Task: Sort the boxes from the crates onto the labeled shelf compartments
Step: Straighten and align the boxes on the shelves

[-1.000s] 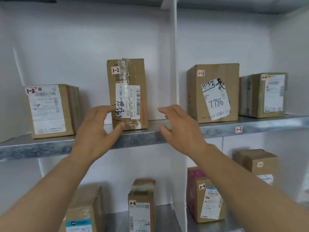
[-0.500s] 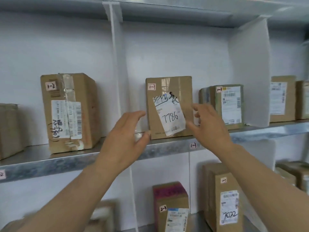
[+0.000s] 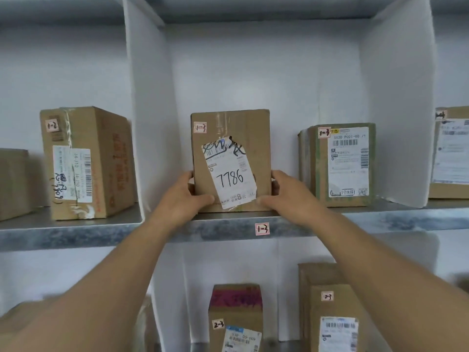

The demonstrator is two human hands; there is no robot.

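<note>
Your left hand (image 3: 186,196) and right hand (image 3: 286,194) each clasp a lower side of the 7786 box (image 3: 243,138), thumbs pressed on its front face and fingers wrapped round its edges. It stands upright on the metal shelf (image 3: 355,222), with the 1-3 shelf tag (image 3: 262,229) at its 5 o'clock. At its 3 o'clock a green-taped box (image 3: 340,166) stands apart from it; at 9 o'clock, past the white divider (image 3: 149,123), stands the 1-2 box (image 3: 88,163).
</note>
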